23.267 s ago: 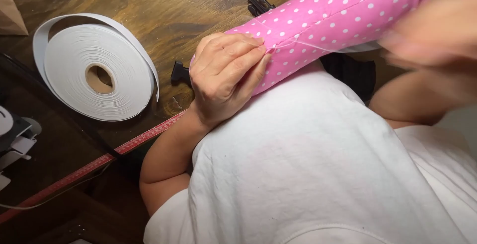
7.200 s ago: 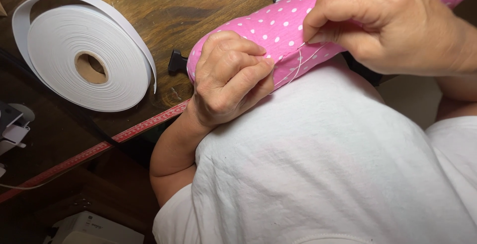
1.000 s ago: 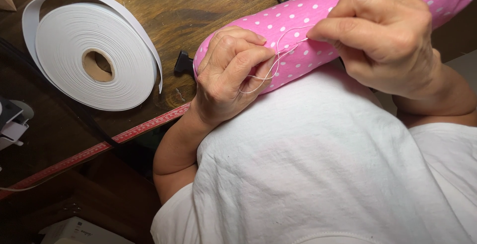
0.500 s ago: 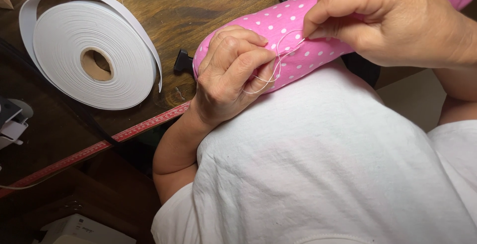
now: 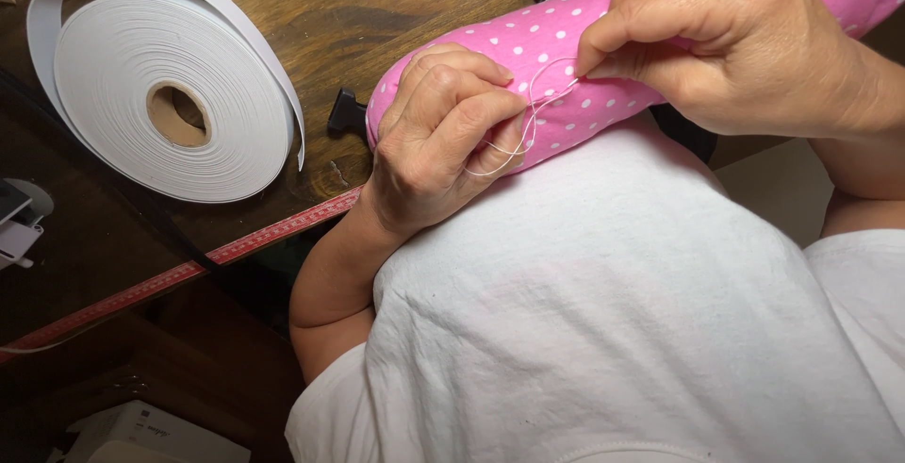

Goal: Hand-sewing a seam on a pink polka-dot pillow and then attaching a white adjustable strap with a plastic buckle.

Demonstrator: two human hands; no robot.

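Note:
A stuffed pink tube of fabric with white dots lies across my lap and the wooden table's edge. My left hand grips the tube's rounded end, thumb and fingers pinching the fabric. My right hand is pinched over the tube's upper side, holding a loop of white thread that runs down to my left fingers. No needle is visible; it may be hidden in my right fingers.
A big roll of white elastic band lies on the dark wooden table at the left. A red measuring tape runs along the table's edge. Black plastic buckle parts poke out behind the tube. My white shirt fills the foreground.
My right hand has slid slightly along the tube and drawn the thread loop a little tighter. My left hand has kept its grip on the tube's end.

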